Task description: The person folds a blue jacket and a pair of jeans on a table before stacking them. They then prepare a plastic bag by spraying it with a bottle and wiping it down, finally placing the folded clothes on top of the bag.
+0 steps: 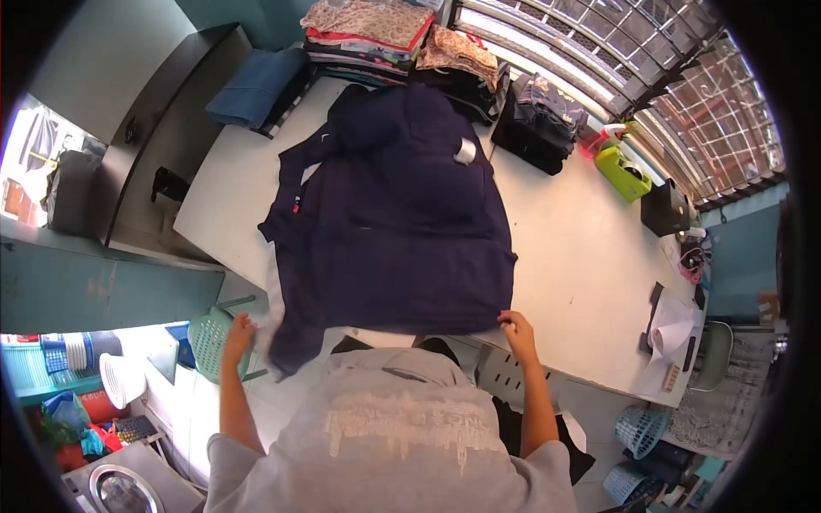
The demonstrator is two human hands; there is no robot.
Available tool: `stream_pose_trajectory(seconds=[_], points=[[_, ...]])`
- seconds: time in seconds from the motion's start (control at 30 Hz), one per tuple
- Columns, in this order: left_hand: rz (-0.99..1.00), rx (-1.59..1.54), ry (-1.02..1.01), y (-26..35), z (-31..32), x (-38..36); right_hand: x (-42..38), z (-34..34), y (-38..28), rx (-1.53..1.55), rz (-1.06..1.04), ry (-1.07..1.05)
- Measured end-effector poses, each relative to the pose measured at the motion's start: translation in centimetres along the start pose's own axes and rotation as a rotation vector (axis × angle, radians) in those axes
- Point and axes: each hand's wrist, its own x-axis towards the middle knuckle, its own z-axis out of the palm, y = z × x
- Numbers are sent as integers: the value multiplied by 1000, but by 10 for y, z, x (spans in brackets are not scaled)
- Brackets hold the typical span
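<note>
A dark navy jacket lies spread over the white table, its lower edge hanging a little past the near side. A small red tag shows at its left, and a white patch near the upper right. My right hand pinches the jacket's near right corner. To the left, my left hand is held beyond the table edge with its fingers curled together. It is beside a pale, blurred edge of the jacket; whether it grips anything I cannot make out.
Folded clothes are stacked at the back, with folded jeans and dark clothes beside them. A green holder stands near the window. Papers lie at right. A green chair is by my left hand.
</note>
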Motion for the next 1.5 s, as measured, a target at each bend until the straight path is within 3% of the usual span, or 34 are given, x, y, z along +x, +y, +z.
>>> stream_pose_trajectory(seconds=[0.03, 0.07, 0.13, 0.2, 0.27, 0.37, 0.6, 0.7, 0.9, 1.03, 1.1, 1.17, 1.3, 1.43, 1.5], points=[[136, 228, 162, -31, 17, 14, 1, 3, -3, -112, -11, 81], [295, 229, 254, -26, 29, 16, -1, 7, -12, -226, -19, 161], [538, 160, 399, 27, 54, 14, 2, 15, -28, -359, -33, 295], [705, 134, 295, 83, 78, 20, 21, 28, -34, -383, -178, 398], [733, 307, 228, 97, 103, 40, 42, 41, -45, -456, -234, 324], [417, 683, 323, 101, 118, 59, 61, 69, -40, -703, -307, 284], [522, 562, 232, 84, 78, 149, 68, 87, -30, -761, -204, 276], [560, 616, 340, 99, 76, 162, 64, 93, -32, -703, -173, 291], [672, 559, 403, 102, 57, 143, 45, 98, -24, -619, -95, 336], [723, 506, 325, 81, 47, 113, 32, 98, -29, -556, -99, 336], [653, 514, 254, 78, 42, 105, 36, 96, -36, -515, -111, 444], [712, 488, 218, 81, 33, 109, 60, 89, -38, -486, 29, 564], [776, 421, 185, 144, -2, 139, 150, 66, -89, -361, -150, 730], [940, 326, 275, 202, -6, 215, 257, 53, -170, -364, -399, 497], [910, 359, 231, 224, -2, 252, 309, 61, -198, -429, -506, 373]])
